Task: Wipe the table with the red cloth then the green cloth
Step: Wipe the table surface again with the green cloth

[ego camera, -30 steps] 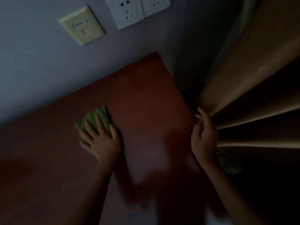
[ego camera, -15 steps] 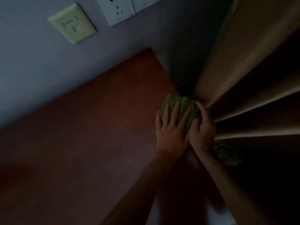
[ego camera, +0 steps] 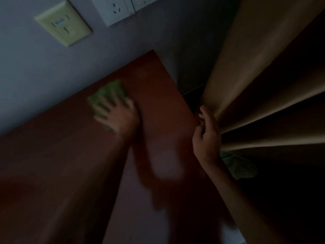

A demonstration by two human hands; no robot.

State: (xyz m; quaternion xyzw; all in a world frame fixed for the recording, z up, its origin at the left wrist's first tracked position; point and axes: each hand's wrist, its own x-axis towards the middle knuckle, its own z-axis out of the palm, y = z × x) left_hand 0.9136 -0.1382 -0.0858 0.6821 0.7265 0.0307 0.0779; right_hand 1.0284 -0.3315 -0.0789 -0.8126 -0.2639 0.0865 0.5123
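My left hand (ego camera: 119,118), fingers spread flat, presses the crumpled green cloth (ego camera: 109,94) onto the reddish-brown wooden surface (ego camera: 158,106) near the wall. My right hand (ego camera: 206,136), fingers curled, holds back the tan curtain (ego camera: 249,76) crowding the edge.

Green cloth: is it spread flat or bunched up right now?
Bunched. The green cloth shows as a crumpled wad under the left hand on the table; motion blur hides any folds.

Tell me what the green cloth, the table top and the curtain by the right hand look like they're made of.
Green cloth: soft, nubby fabric, perhaps microfibre, bunched under the left hand; blur hides detail. Table: smooth reddish-brown board, likely laminate or varnished wood, with a faint sheen. Curtain: tan woven fabric, judging by its long hanging folds.
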